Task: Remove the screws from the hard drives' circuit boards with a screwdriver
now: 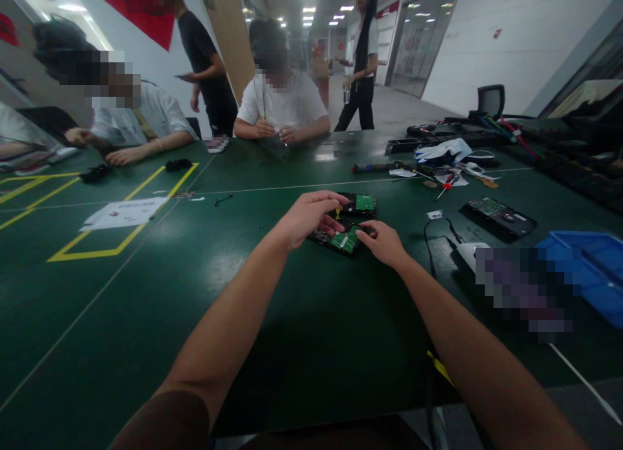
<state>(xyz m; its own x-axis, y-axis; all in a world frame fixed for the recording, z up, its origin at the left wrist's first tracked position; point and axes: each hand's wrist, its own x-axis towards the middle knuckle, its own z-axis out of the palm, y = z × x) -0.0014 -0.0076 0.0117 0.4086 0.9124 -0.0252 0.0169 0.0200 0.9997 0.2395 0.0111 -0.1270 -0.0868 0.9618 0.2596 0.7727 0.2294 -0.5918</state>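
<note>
Two hard drives with green circuit boards lie close together on the green table (292, 346). Over the near hard drive (344, 242) is my left hand (314, 216), its fingers closed around a small yellow object (338, 211) whose kind I cannot make out. That hand covers the drive's upper left part. At the near drive's right edge, the thumb and fingers of my right hand (383, 242) grip it. Just behind sits the far hard drive (364, 204), partly hidden by my left hand.
To the right are another hard drive (500, 217), a blue bin (591, 268) and a cable (429, 245). Behind them lie an electric screwdriver (382, 167), a red-tipped tool (445, 187) and white gloves (442, 151). A paper sheet (124, 213) lies left. People sit opposite.
</note>
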